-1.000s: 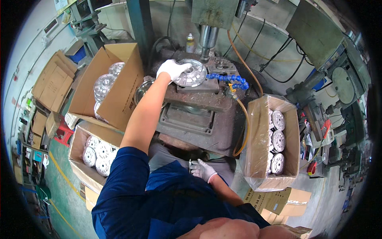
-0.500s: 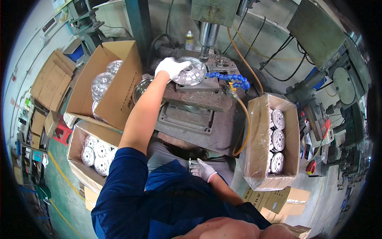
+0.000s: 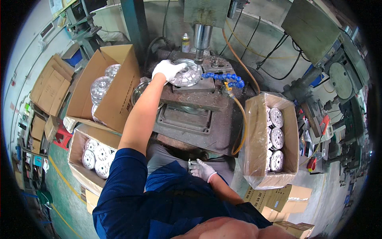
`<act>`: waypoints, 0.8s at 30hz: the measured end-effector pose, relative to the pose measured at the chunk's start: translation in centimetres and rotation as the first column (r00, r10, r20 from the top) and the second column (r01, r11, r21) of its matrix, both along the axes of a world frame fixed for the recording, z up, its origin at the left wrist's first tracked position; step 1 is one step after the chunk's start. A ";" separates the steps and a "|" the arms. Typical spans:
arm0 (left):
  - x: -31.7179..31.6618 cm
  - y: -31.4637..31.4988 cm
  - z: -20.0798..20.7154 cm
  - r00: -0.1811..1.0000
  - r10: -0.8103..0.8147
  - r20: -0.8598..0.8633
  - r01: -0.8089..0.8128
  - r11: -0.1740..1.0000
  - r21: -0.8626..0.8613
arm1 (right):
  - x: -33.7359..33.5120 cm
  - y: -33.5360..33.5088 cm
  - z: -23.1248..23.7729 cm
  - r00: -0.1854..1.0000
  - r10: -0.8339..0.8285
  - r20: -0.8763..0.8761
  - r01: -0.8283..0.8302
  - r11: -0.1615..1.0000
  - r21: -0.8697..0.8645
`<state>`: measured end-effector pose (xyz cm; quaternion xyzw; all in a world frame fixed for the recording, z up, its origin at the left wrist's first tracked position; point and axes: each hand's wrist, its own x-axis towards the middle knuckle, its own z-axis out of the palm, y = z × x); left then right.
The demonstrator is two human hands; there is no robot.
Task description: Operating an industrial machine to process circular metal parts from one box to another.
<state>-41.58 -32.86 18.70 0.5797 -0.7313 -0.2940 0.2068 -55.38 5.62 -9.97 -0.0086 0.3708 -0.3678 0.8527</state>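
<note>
My left hand, in a white glove, reaches far forward and grips the left edge of a round silver cast-metal disc, thumb on top. The disc lies over a metal fixture block, just beside and below the steel spindle of a press-like machine. Blue segmented hose points at the disc's right edge. Low over my lap, my gloved right hand has its fingers curled by a small shiny edge; what it holds is unclear. Another round metal piece is partly covered by my left forearm.
Open cartons of silver discs stand at the left, lower left and right. A yellow hose loops down the machine table's right side. A spray can stands behind. Flattened cardboard leans far left.
The whole view has shifted slightly left. My left hand stays on the disc beside the spindle, and my right hand stays over my lap.
</note>
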 end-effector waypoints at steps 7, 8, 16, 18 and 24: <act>-0.1 -0.1 -0.2 1.000 -0.003 -0.026 0.002 1.000 -0.021 | 0.1 -0.2 1.1 1.000 -0.017 0.009 0.018 0.999 -0.027; 0.0 0.0 -0.1 1.000 -0.010 -0.027 0.010 1.000 -0.020 | 0.1 -0.1 1.1 1.000 -0.016 -0.004 0.016 1.000 -0.024; -0.3 1.0 0.3 0.995 0.086 -0.043 -0.091 0.986 -0.143 | 0.0 0.3 0.9 1.000 -0.028 0.006 0.029 0.999 -0.026; -0.2 1.3 0.6 0.990 0.085 -0.117 -0.102 0.983 -0.152 | -0.1 0.4 0.6 0.998 -0.052 0.027 0.053 0.998 -0.031; 0.2 0.6 -0.7 0.987 0.145 -0.072 -0.157 0.965 -0.210 | -0.1 0.4 2.0 0.997 -0.075 0.021 0.076 0.997 -0.031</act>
